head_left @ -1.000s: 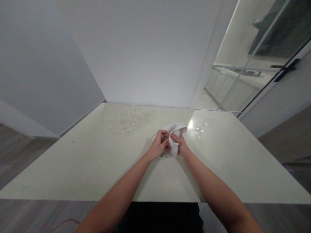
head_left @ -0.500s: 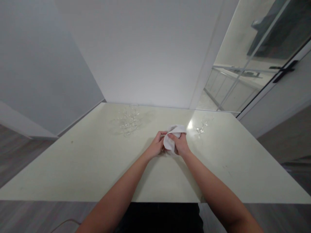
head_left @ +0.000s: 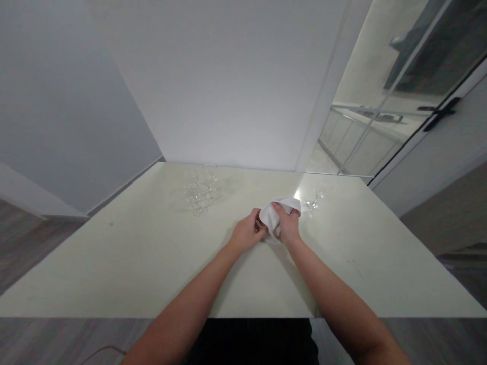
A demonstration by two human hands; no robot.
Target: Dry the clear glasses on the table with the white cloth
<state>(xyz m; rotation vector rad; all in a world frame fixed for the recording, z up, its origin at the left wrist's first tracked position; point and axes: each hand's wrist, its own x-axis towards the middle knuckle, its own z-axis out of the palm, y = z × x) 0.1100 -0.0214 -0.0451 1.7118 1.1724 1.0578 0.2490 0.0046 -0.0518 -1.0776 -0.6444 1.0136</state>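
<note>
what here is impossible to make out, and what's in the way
All in the head view:
- Clear glassy item in the left hand: shape hidden by fingers and white cloth.
- Right hand: some fingers hidden by the cloth.
- Transparent cluster, back left on the pale table: too small and overlapping to count.
- Thin reddish cord: cut off by the bottom edge.

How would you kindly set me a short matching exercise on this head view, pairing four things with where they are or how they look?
Things:
1. White cloth
2. Larger cluster of clear items
3. Smaller group of clear items
4. Door handle

Places and states:
A. On the tabletop, farther right than the right hand
B. Bunched up in the right hand
C. Black, toward the right edge of the picture
D. On the tabletop, farther left than the left hand

Right pairs: 1-B, 2-D, 3-A, 4-C
</note>
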